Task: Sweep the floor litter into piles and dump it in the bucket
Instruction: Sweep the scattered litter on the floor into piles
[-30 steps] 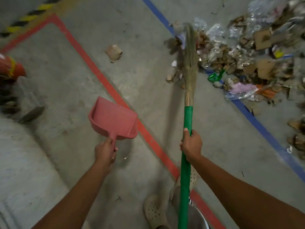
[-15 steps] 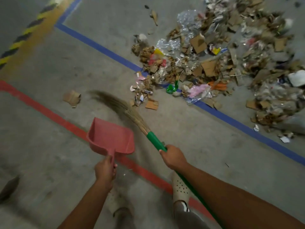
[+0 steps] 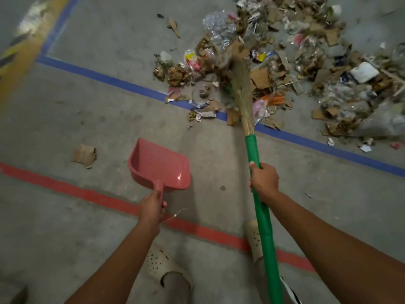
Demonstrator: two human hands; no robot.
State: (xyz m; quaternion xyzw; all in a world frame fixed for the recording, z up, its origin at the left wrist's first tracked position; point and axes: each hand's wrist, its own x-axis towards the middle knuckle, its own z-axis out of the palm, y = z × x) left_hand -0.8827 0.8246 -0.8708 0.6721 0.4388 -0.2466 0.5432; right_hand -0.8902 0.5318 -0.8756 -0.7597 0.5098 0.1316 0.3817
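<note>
A wide spread of litter [image 3: 291, 69], torn cardboard, plastic wrap and paper, covers the floor at the upper right, across a blue floor line [image 3: 122, 83]. My right hand [image 3: 264, 179] grips the green handle of a straw broom [image 3: 242, 84], whose bristles reach into the near edge of the litter. My left hand [image 3: 151, 208] holds a pink dustpan [image 3: 160, 165] by its handle, empty and raised above the floor, left of the broom. No bucket is in view.
A loose piece of cardboard [image 3: 84, 155] lies alone at the left, above a red floor line [image 3: 65, 187]. My two feet in beige clogs [image 3: 162, 268] stand near the red line. A yellow-black hazard stripe [image 3: 13, 55] runs along the far left.
The broom swung from pointing left over the dustpan to pointing forward into the litter. The view moved closer to the pile. The dustpan stayed held in my left hand.
</note>
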